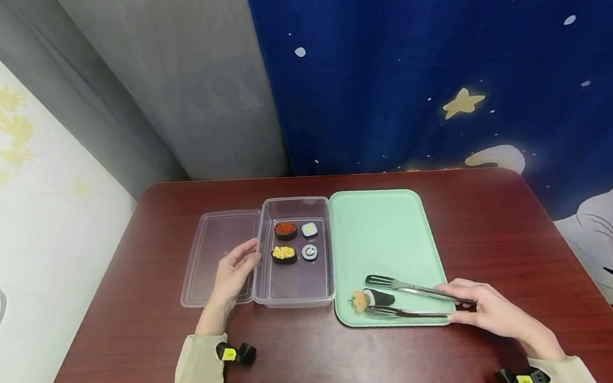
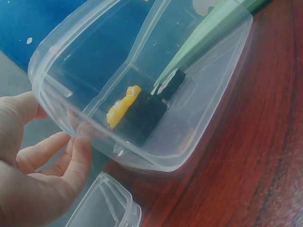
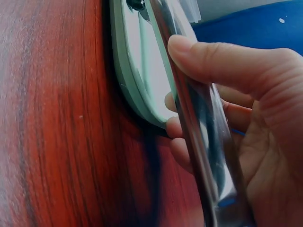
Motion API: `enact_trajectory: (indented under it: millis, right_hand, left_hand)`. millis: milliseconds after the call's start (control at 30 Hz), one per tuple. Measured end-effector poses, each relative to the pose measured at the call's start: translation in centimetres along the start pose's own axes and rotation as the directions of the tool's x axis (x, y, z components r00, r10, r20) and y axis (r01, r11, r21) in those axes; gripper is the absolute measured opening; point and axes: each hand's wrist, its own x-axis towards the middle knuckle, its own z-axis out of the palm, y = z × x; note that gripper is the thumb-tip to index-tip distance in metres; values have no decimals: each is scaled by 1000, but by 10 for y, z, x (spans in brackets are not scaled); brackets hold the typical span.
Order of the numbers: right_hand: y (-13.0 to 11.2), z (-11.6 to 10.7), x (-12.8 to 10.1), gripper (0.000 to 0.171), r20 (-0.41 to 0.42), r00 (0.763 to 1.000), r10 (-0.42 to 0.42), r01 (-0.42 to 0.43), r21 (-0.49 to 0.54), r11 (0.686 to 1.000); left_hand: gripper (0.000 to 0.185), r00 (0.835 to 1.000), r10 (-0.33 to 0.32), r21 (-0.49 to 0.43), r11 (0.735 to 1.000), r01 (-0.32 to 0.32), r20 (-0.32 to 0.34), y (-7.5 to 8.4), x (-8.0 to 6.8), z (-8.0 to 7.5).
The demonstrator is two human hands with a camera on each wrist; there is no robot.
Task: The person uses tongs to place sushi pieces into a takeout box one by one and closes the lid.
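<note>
My left hand (image 1: pixel 235 269) pinches the left rim of a clear plastic container (image 1: pixel 298 289). Inside stand a red roe sushi (image 1: pixel 285 231), a yellow-topped sushi (image 1: pixel 284 254) and two small white rolls, one square (image 1: pixel 309 230) and one round (image 1: pixel 309 252). In the right wrist view, metal tongs (image 3: pixel 208 123) lie between the thumb and fingers of my right hand (image 3: pixel 265 104). Their slotted ends, spread apart, reach over the green tray (image 1: pixel 381 233). Between these ends lies a dark cone-shaped hand roll (image 1: pixel 380 297) with an orange and green top; contact with the tongs cannot be told.
The container's clear lid (image 1: pixel 218 248) lies flat on its left, partly behind my left forearm. The tray stands close against the container's right side on a reddish-brown table (image 1: pixel 293 357). A curtain (image 1: pixel 363 89) hangs behind the far edge.
</note>
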Motion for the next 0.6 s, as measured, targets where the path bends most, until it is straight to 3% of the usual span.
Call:
enact_trajectory:
  millis: [333, 600]
  right_hand:
    - [-2, 1, 2, 48, -10, 999, -52, 51, -24, 998]
    - [-8, 0, 2, 47, -22, 999, -43, 42, -10, 999]
  left_hand:
    - [42, 1000, 3, -3, 1000, -3, -1, 0, 0, 0]
    - [42, 1000, -11, -6, 1000, 11, -5, 0, 0, 0]
